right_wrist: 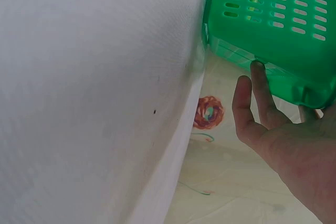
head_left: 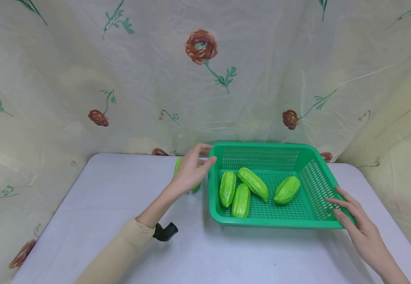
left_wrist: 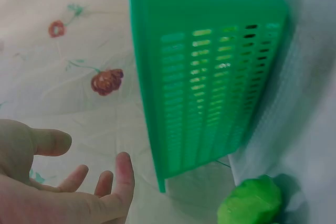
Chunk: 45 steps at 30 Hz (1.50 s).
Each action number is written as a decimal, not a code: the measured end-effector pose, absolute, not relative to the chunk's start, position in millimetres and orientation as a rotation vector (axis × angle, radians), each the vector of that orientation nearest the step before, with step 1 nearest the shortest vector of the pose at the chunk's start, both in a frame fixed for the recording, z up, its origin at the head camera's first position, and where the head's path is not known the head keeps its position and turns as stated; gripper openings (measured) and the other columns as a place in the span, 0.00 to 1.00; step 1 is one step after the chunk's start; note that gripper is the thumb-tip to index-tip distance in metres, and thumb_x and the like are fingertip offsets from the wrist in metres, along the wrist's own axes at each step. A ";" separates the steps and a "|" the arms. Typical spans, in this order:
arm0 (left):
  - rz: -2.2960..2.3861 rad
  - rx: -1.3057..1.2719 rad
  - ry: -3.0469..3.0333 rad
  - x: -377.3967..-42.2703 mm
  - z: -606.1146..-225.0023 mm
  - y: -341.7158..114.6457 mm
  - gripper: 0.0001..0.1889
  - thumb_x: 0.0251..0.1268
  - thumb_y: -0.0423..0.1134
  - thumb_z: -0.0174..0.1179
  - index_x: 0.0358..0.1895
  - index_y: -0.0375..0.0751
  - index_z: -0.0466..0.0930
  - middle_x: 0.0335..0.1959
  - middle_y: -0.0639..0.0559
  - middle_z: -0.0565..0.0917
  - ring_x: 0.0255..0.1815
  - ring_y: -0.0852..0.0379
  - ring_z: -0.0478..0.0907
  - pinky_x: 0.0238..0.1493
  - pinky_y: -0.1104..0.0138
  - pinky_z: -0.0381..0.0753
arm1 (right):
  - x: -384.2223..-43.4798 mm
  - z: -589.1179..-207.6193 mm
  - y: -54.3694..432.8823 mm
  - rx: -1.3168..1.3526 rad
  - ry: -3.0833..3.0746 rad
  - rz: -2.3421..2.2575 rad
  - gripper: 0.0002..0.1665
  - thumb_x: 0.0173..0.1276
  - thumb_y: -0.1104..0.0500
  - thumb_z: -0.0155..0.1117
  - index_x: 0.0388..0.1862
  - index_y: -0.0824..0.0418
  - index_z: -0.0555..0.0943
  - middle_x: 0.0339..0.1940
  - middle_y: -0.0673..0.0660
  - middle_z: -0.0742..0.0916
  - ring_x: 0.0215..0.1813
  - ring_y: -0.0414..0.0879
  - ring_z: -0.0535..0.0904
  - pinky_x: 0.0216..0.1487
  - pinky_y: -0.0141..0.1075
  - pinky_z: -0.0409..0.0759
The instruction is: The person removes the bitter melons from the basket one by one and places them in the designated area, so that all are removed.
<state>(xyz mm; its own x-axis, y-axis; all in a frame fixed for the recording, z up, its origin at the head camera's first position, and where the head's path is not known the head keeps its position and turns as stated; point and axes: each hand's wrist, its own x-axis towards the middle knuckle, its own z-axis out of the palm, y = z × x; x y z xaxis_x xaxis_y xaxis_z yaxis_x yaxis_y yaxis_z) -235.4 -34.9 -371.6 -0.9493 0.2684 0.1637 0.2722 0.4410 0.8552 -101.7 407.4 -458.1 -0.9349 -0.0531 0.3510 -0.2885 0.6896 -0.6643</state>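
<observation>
A green plastic basket with slotted walls stands on the table, several bright green bitter gourds lying on its floor. My left hand hovers at the basket's left rim, its fingers loosely bent and holding nothing. In the left wrist view a gap shows between that hand and the basket wall. Green gourd shows on the table outside the basket, partly hidden behind my left hand. My right hand grips the front right corner of the basket, with thumb and fingertips over the rim.
A white cloth covers the table. Behind it and at the sides hangs a pale curtain with printed flowers. A black strap piece sticks out from my left wrist beside the beige sleeve.
</observation>
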 end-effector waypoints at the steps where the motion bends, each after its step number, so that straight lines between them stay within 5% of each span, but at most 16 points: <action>1: -1.584 -0.511 -2.666 -235.3 -369.8 -33.1 0.23 0.84 0.43 0.59 0.74 0.40 0.74 0.68 0.34 0.82 0.64 0.35 0.85 0.64 0.46 0.87 | -101.5 -458.4 407.4 0.270 -2.598 1.098 0.22 0.87 0.65 0.53 0.74 0.63 0.77 0.90 0.37 0.62 0.85 0.18 0.49 0.67 0.06 0.50; 15: -1.651 -0.725 -2.747 -232.8 -354.8 -7.2 0.21 0.84 0.41 0.59 0.74 0.44 0.74 0.71 0.38 0.81 0.67 0.37 0.85 0.62 0.53 0.89 | -102.3 -459.4 408.2 0.262 -2.607 1.098 0.22 0.87 0.64 0.53 0.75 0.62 0.77 0.89 0.35 0.61 0.84 0.17 0.48 0.66 0.06 0.50; 36: -1.336 -1.129 -2.914 -242.7 -350.6 26.7 0.18 0.82 0.38 0.62 0.69 0.44 0.79 0.67 0.41 0.85 0.59 0.47 0.90 0.54 0.66 0.88 | -101.8 -459.1 407.9 0.251 -2.609 1.091 0.22 0.87 0.64 0.53 0.75 0.62 0.77 0.90 0.35 0.61 0.84 0.17 0.48 0.66 0.06 0.49; 45: -1.116 -1.289 -3.026 -250.0 -343.4 39.1 0.21 0.82 0.39 0.63 0.71 0.43 0.78 0.72 0.42 0.82 0.63 0.48 0.89 0.63 0.63 0.87 | -102.5 -459.1 408.1 0.235 -2.619 1.087 0.22 0.87 0.63 0.53 0.75 0.61 0.77 0.90 0.35 0.61 0.84 0.16 0.48 0.66 0.06 0.48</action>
